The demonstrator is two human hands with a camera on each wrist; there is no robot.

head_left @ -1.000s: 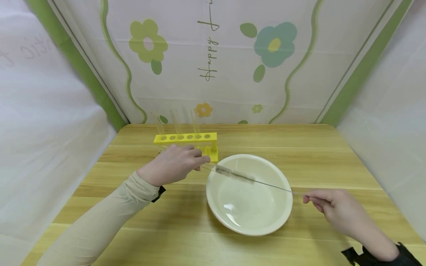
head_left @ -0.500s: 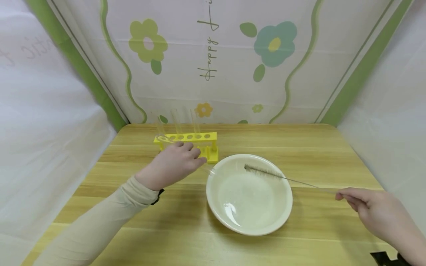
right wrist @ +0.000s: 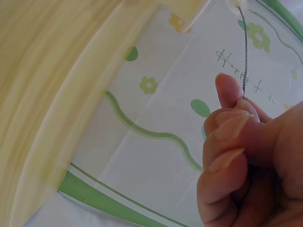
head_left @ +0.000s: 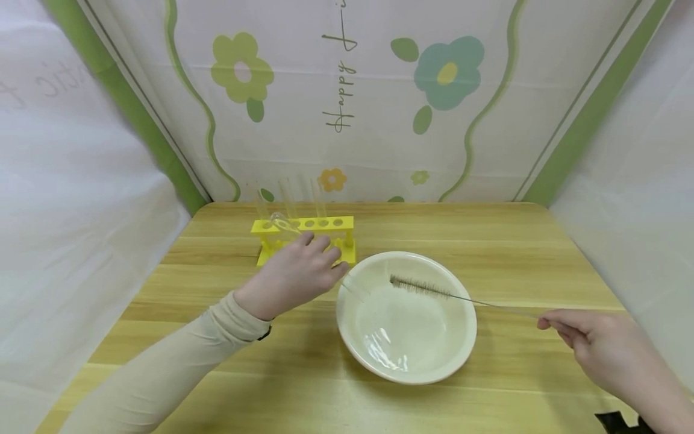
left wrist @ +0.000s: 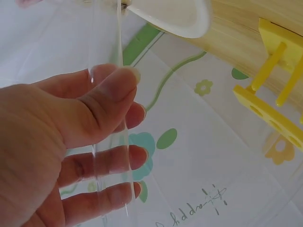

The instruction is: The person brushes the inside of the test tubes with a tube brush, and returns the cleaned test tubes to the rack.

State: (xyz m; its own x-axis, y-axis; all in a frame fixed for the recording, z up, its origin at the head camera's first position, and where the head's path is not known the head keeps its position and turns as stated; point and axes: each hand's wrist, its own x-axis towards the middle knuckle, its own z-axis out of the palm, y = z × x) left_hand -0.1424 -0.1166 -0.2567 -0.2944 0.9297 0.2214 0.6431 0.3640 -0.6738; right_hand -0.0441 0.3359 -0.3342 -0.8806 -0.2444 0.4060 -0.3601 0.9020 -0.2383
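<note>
My left hand (head_left: 295,274) pinches a clear glass test tube (head_left: 283,222) between thumb and fingers, between the rack and the basin. The tube tilts, its closed end up at the left and its other end over the basin's left rim. In the left wrist view the thumb presses the tube (left wrist: 106,38) against the fingers. My right hand (head_left: 607,343) grips the thin twisted-wire handle of a test tube brush (head_left: 420,286) at the right. Its bristles hang over the basin, apart from the tube. In the right wrist view the wire (right wrist: 245,56) comes out between thumb and forefinger.
A cream basin (head_left: 347,343) stands on the wooden table (head_left: 515,253); glints show inside it. Behind my left hand is a yellow test tube rack (head_left: 347,223) with several holes, clear tubes (head_left: 317,199) standing in it. A flowered cloth (head_left: 379,150) encloses the table's back and sides.
A second ago the brush's tip was inside the tube. It came out to the right, then drifted slightly back left. The tube's closed end rose, and my left hand shifted a little right.
</note>
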